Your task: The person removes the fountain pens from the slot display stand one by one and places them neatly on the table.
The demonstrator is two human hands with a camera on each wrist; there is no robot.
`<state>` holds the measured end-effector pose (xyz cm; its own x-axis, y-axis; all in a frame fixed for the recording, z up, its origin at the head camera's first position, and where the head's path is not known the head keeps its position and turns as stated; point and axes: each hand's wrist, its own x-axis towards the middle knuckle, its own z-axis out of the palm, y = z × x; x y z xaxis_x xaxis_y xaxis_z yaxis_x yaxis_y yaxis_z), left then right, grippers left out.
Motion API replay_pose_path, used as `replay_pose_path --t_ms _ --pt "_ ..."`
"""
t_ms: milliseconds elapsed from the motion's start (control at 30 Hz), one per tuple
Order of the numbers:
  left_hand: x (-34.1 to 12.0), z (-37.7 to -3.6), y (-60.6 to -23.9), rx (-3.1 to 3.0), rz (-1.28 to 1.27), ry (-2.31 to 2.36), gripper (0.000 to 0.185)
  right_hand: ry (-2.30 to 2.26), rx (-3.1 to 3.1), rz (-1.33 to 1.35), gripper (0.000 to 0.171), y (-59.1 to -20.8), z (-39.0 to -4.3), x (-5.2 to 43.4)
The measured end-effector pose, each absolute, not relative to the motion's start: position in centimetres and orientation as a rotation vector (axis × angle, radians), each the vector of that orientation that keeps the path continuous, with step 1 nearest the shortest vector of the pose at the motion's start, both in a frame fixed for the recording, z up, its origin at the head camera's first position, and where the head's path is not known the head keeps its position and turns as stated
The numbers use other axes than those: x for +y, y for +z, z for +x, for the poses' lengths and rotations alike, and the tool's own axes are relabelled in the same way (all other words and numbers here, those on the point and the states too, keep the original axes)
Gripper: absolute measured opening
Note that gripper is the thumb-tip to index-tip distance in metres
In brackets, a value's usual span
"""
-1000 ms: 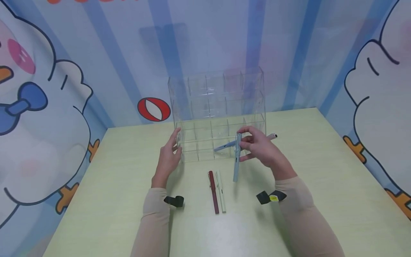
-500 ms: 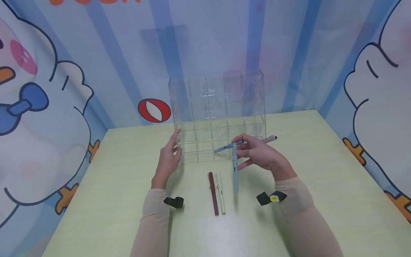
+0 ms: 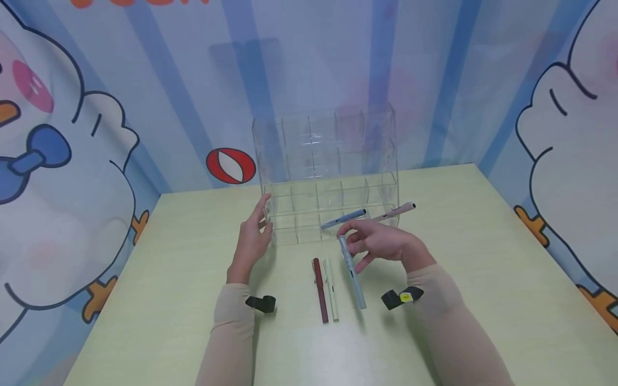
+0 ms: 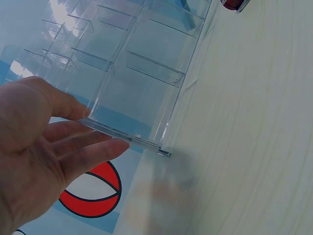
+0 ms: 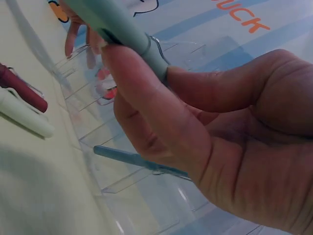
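My left hand (image 3: 253, 241) grips the left side panel of a clear acrylic organizer (image 4: 122, 133), thumb on one face and fingers on the other. In front of the organizer, my right hand (image 3: 381, 244) pinches a light blue pen (image 3: 353, 276) near its upper end. That pen (image 5: 115, 29) slants down toward the table in the head view. A blue pen (image 3: 344, 219) and a pinkish-grey pen (image 3: 405, 208) lean in the organizer's front row, in separate compartments. On the table, a dark red pen (image 3: 320, 289) lies beside a pale green pen (image 3: 331, 289).
The pale table (image 3: 193, 225) ends at a blue striped backdrop (image 3: 328, 53) with printed cartoon birds. The organizer stands close to that backdrop. Black straps with small devices (image 3: 260, 304) sit on both wrists.
My right hand has moved down, a little left and toward me, away from the organizer. The light blue pen has tilted, its lower end swinging right. The left hand stays put.
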<state>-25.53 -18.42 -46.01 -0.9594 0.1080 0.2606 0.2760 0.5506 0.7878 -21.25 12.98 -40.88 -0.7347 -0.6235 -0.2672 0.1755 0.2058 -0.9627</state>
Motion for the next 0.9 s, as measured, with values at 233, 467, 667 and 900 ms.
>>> replay_pose_path --t_ms 233,467,667,900 --pt "-18.3 -25.5 -46.0 -2.603 -0.32 -1.359 0.074 -1.536 1.838 -0.394 0.036 -42.2 -21.7 12.5" --pt "-18.3 -25.5 -45.9 -2.61 -0.305 -1.346 0.075 -1.496 1.854 -0.352 0.038 -43.4 -22.1 12.3" --pt "-18.3 -25.5 -45.9 -2.608 -0.316 -1.356 0.075 -1.455 1.898 -0.33 0.038 -44.3 -22.4 12.2" --pt "-18.3 -25.5 -45.9 -2.611 -0.312 -1.356 0.074 -1.431 1.934 -0.278 0.032 -44.9 -22.5 11.8"
